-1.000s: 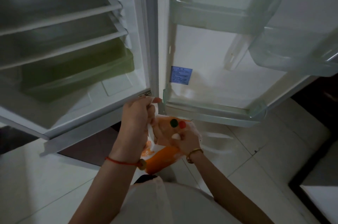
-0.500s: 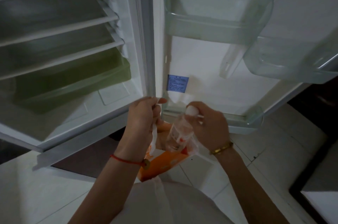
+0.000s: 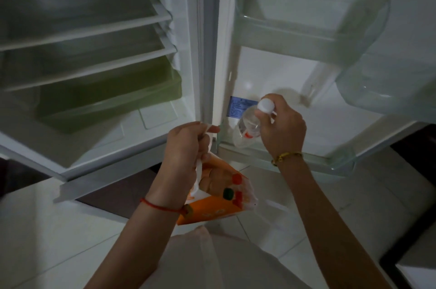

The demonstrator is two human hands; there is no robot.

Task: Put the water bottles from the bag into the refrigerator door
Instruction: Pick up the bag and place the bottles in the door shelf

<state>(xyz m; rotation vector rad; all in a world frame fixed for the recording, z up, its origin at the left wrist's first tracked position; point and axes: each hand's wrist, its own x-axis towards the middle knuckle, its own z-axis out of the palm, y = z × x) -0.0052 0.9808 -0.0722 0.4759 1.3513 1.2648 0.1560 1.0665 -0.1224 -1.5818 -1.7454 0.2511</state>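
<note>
My right hand (image 3: 282, 129) grips a clear water bottle (image 3: 247, 126) with a white cap near its neck. The bottle is tilted, its base down at the left end of the lowest door shelf (image 3: 306, 159) of the open refrigerator door (image 3: 278, 71). My left hand (image 3: 186, 145) holds the white handles of an orange and clear plastic bag (image 3: 217, 204), which hangs below it over the floor. Red and green bottle caps (image 3: 232, 188) show inside the bag's mouth.
The open refrigerator body (image 3: 94, 64) at left has several bare white shelves and a green drawer (image 3: 113, 102). Two clear door bins (image 3: 295, 36) sit higher on the door. A blue label (image 3: 240, 108) is stuck behind the bottle. White tiled floor (image 3: 354, 206) lies below.
My right hand drew a water bottle out of the bag and carried it up and right to the lowest door shelf. My left hand kept hold of the bag handles.
</note>
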